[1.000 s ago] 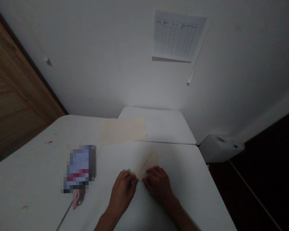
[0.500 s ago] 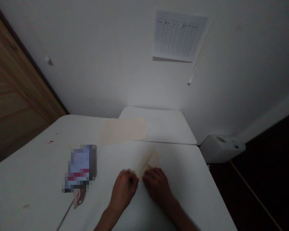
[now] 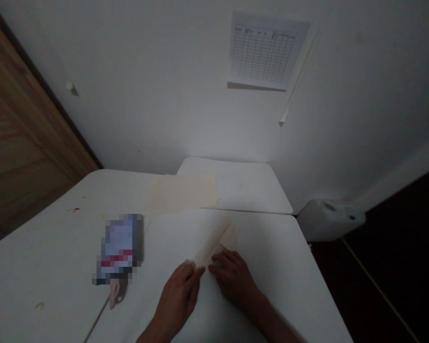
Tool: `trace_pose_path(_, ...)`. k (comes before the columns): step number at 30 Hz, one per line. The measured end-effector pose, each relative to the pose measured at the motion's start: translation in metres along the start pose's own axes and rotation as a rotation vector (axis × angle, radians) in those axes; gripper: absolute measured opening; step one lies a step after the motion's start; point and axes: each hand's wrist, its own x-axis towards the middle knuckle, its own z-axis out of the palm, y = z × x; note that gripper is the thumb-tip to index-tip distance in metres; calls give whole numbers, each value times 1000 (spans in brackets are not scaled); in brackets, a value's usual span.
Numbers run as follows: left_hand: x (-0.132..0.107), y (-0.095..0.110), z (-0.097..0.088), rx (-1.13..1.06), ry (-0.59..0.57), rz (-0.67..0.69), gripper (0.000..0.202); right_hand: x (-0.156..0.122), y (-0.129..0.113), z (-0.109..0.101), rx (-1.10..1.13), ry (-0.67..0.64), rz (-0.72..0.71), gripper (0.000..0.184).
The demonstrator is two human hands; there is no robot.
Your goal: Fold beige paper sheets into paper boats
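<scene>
Nearest the camera, on the white table [image 3: 271,267], the left hand [image 3: 178,297] and right hand [image 3: 234,281] lie side by side, fingertips pinching the near end of a folded cream paper strip [image 3: 216,240]; left of them lie a pink-handled tool [image 3: 111,297] and a blurred-out packet [image 3: 118,250]; farther back rests a cream folder [image 3: 182,192]; above, a printed chart [image 3: 262,50] hangs on the wall.

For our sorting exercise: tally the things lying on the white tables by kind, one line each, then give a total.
Cream paper pieces: 2, the folded paper under the left hand and right hand, and the flat sheet
Blurred box: 1
Pink-handled tool: 1
Total: 4
</scene>
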Motion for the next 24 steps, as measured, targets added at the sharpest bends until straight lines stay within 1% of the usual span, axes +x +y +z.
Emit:
trace_pose_path(3, -9, 2, 4, 178, -35, 87, 35, 0, 0, 0, -17, 3, -4, 20)
trace_pose_path(6, -11, 2, 9, 261, -43, 103, 39, 1, -1, -1, -36, -4, -10, 22)
trace_pose_path(10, -10, 3, 11, 308, -42, 76, 39, 2, -1, -2, -55, -6, -11, 23)
trace_pose_path(13, -12, 3, 11, 344, -51, 25, 36, 1, -1, -1, -71, -2, -7, 21)
trace_pose_path(16, -16, 1, 9, 378, -35, -31, 33, -1, -1, 1, -76, 1, -2, 21)
trace_pose_path(20, -21, -3, 7, 377, -6, -4, 33, -2, -1, 1, -63, -2, 4, 22)
trace_pose_path(24, -20, -3, 7, 364, 33, 21, 36, 0, -3, -2, -71, -3, 8, 22)
